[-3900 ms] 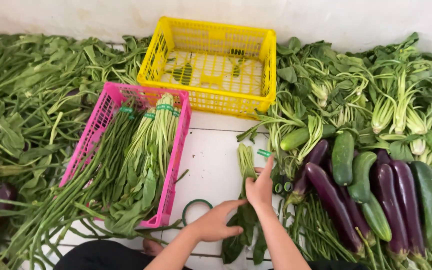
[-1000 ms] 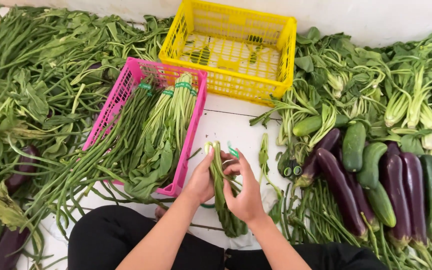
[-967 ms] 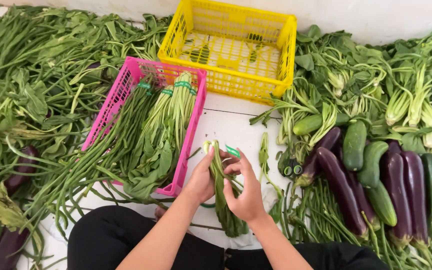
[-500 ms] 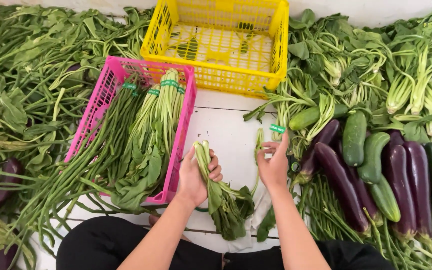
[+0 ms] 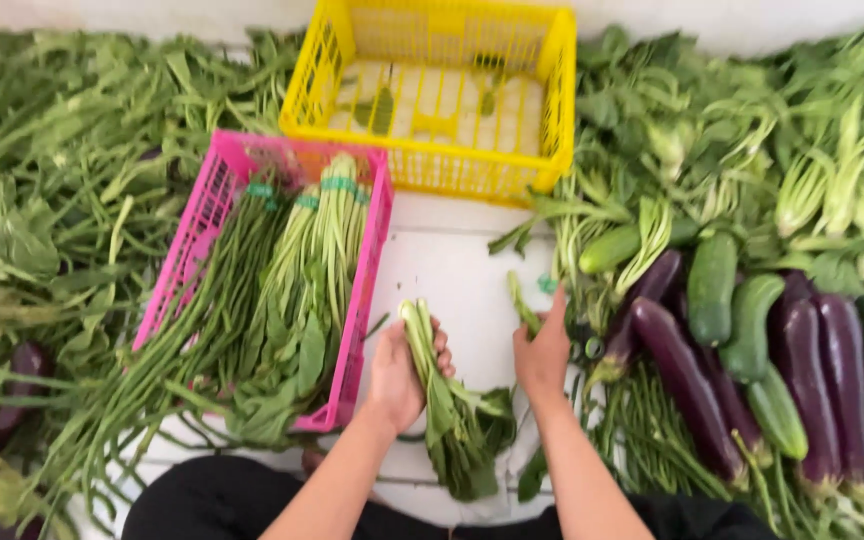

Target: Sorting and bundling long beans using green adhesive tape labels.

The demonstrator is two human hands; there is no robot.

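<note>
A bunch of leafy greens (image 5: pixel 444 400) is gripped around its pale stems by the left hand (image 5: pixel 399 368), leaves hanging toward the lap, just beside the pink crate (image 5: pixel 210 205). The right hand (image 5: pixel 543 352) is laid on a loose green stalk (image 5: pixel 523 305) on the white floor (image 5: pixel 447 270), fingers closed about it, a scrap of green tape (image 5: pixel 548 284) at the fingertip. Purple eggplants (image 5: pixel 677 375) and cucumbers (image 5: pixel 712 288) are piled to the right. Tied bundles are held in the pink crate; farther off stands the yellow crate (image 5: pixel 442 100).
</note>
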